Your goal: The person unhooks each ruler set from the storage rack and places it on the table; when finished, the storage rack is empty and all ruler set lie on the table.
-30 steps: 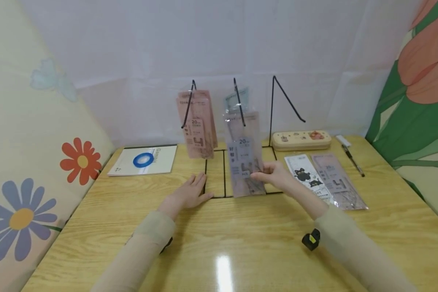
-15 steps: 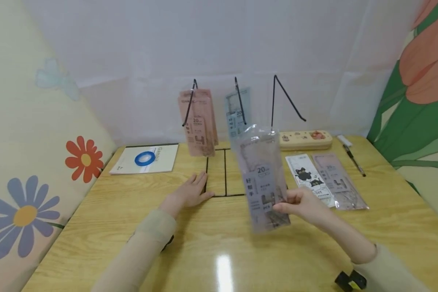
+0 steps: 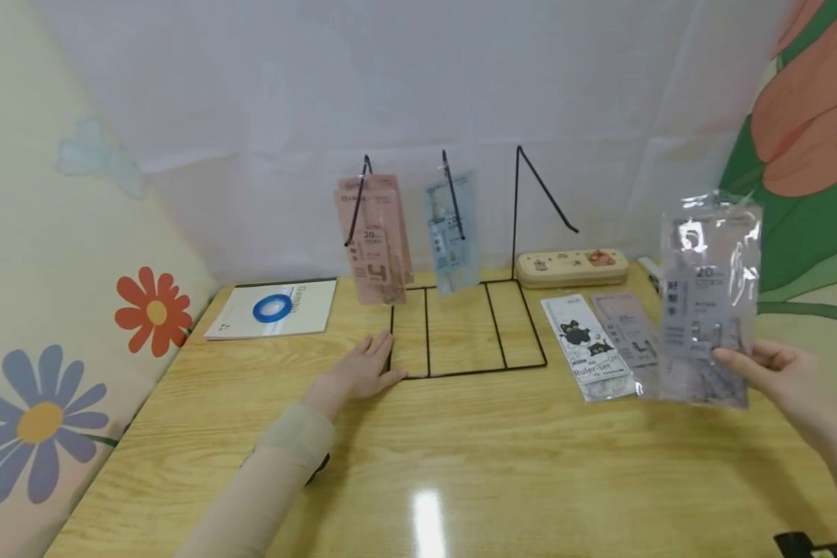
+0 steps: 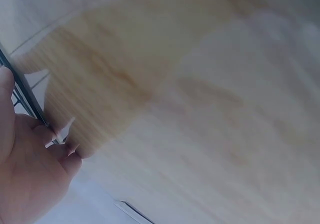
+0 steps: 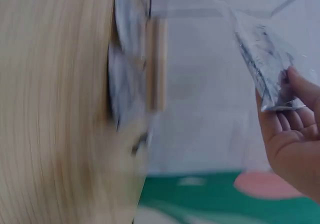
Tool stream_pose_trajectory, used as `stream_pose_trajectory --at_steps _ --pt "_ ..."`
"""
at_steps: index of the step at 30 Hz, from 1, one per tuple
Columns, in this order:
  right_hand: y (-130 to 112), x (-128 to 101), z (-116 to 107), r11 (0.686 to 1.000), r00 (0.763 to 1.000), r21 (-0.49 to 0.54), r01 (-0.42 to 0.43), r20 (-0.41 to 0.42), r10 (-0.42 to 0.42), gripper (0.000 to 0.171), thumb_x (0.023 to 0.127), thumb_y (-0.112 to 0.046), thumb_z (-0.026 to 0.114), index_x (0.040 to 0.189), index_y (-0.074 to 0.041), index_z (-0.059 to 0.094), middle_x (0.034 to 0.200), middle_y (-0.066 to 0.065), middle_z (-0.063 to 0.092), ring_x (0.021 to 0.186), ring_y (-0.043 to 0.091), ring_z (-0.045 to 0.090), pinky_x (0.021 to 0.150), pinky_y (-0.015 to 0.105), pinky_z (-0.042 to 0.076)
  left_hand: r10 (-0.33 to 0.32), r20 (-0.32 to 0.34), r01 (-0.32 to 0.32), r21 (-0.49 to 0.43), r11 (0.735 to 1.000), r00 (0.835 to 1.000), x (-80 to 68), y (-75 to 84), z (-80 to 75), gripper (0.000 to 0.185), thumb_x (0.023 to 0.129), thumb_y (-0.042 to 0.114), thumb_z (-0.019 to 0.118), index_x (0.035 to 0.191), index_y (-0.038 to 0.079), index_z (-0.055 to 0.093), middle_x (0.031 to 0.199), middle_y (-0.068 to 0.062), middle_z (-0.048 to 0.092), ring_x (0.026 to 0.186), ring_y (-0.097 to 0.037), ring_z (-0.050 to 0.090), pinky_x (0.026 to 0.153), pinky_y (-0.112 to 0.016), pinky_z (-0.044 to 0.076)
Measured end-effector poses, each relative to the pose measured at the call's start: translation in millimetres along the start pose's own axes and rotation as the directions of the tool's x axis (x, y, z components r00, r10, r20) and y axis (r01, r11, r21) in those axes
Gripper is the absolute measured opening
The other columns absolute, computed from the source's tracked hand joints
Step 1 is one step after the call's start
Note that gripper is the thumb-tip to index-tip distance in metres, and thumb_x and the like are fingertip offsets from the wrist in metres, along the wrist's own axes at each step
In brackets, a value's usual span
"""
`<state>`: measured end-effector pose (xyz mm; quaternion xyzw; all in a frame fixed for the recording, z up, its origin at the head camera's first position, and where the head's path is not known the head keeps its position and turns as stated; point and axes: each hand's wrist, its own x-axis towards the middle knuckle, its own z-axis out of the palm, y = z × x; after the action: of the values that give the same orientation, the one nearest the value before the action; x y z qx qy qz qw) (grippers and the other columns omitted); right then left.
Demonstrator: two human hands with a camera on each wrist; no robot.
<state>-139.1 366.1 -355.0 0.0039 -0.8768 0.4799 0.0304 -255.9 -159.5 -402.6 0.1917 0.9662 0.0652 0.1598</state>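
My right hand pinches a purple ruler-set packet by its lower right edge, thumb in front. The packet stands upright above the table's right side; in the right wrist view the clear sleeve shows beyond the fingers. My left hand lies with straight fingers at the left edge of the black wire rack, touching its base. From the rack's left hook hang pink ruler-set packets. A blue packet hangs from the middle hook. Nothing hangs on the right hook.
A white cat-printed ruler packet and another purple packet lie right of the rack. Behind them is a cream pencil case. A notebook with a blue ring on it lies at left. The held packet partly covers the pen.
My right hand has carried the purple packet off the middle hook, toward me and then far right, uncovering the blue packet. The left hand has stayed at the rack's base.
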Motion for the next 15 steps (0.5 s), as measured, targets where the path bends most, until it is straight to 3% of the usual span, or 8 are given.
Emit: stream_pose_trajectory --at_steps 1,3,5,6,9,11,12,15 --pt "10.8 7.8 -9.7 0.998 0.999 -0.041 -0.038 -0.012 0.037 0.032 0.098 -0.028 0.051 0.125 -0.014 0.060 0.099 -0.017 0.069 0.089 -0.002 0.065 0.076 0.022 0.053 0.001 -0.002 -0.001 0.001 1.000 1.000 0.0 -0.1 0.0 0.077 0.099 0.049 0.036 0.151 0.000 0.007 0.158 -0.018 0.002 0.144 -0.042 0.005 0.117 -0.053 0.015" --pt "37.8 25.9 -27.8 0.989 0.995 -0.108 -0.104 -0.013 0.103 0.050 0.098 -0.036 0.048 0.134 -0.001 0.050 0.104 -0.001 0.071 0.086 0.003 0.065 0.075 0.033 0.054 0.003 -0.005 -0.003 0.004 1.000 1.000 -0.1 -0.2 -0.3 0.077 0.099 0.049 0.036 0.150 0.000 0.007 0.158 -0.018 0.002 0.144 -0.043 0.005 0.118 -0.053 0.015" --pt "75.3 48.9 -43.2 0.963 0.987 -0.217 -0.160 -0.026 0.158 0.069 0.096 -0.047 0.045 0.136 0.009 0.042 0.103 0.008 0.070 0.082 0.006 0.064 0.069 0.037 0.054 0.004 -0.006 -0.004 0.005 1.000 1.000 -0.4 -0.3 -0.6 0.077 0.099 0.049 0.036 0.150 -0.001 0.007 0.158 -0.018 0.003 0.144 -0.042 0.005 0.118 -0.053 0.015" --pt "99.1 61.7 -51.3 0.952 0.986 -0.257 -0.164 -0.026 0.163 0.071 0.095 -0.051 0.045 0.134 0.009 0.045 0.096 0.003 0.069 0.073 -0.001 0.059 0.060 0.031 0.052 0.007 -0.006 -0.007 0.005 1.000 1.000 -0.8 -0.3 -0.8 0.076 0.099 0.048 0.036 0.150 -0.001 0.008 0.158 -0.018 0.003 0.144 -0.043 0.005 0.118 -0.053 0.015" --pt "147.6 88.6 -66.7 0.917 0.980 -0.354 -0.183 0.012 0.200 0.086 0.091 -0.060 0.043 0.135 0.014 0.039 0.102 0.020 0.066 0.076 0.011 0.061 0.061 0.032 0.051 0.007 0.002 -0.007 -0.001 1.000 1.000 -1.6 -0.2 -0.9 0.076 0.099 0.048 0.036 0.150 -0.001 0.008 0.158 -0.019 0.003 0.144 -0.043 0.005 0.117 -0.053 0.015" --pt "146.0 92.3 -67.8 0.896 0.975 -0.406 -0.179 0.048 0.216 0.079 0.093 -0.058 0.042 0.124 0.013 0.050 0.091 0.019 0.066 0.072 0.015 0.059 0.061 0.034 0.050 0.009 0.004 -0.009 -0.003 1.000 1.000 -1.9 0.1 -1.0 0.076 0.099 0.048 0.036 0.150 -0.001 0.008 0.158 -0.019 0.003 0.144 -0.043 0.005 0.117 -0.054 0.015" --pt "134.1 89.9 -65.8 0.894 0.972 -0.413 -0.172 0.078 0.223 0.075 0.094 -0.056 0.042 0.119 0.014 0.053 0.089 0.020 0.065 0.071 0.018 0.059 0.061 0.035 0.050 0.011 0.005 -0.011 -0.006 1.000 1.000 -2.0 0.1 -1.0 0.077 0.099 0.049 0.036 0.150 -0.001 0.008 0.158 -0.019 0.003 0.144 -0.043 0.005 0.117 -0.054 0.015" --pt "90.3 80.3 -56.2 0.875 0.966 -0.456 -0.165 0.106 0.237 0.059 0.096 -0.047 0.044 0.089 0.009 0.062 0.067 0.008 0.061 0.061 0.018 0.054 0.056 0.033 0.045 0.010 0.008 -0.010 -0.012 1.000 1.000 -2.4 1.1 -1.7 0.077 0.099 0.049 0.036 0.150 -0.001 0.008 0.158 -0.018 0.003 0.144 -0.043 0.005 0.117 -0.054 0.015"
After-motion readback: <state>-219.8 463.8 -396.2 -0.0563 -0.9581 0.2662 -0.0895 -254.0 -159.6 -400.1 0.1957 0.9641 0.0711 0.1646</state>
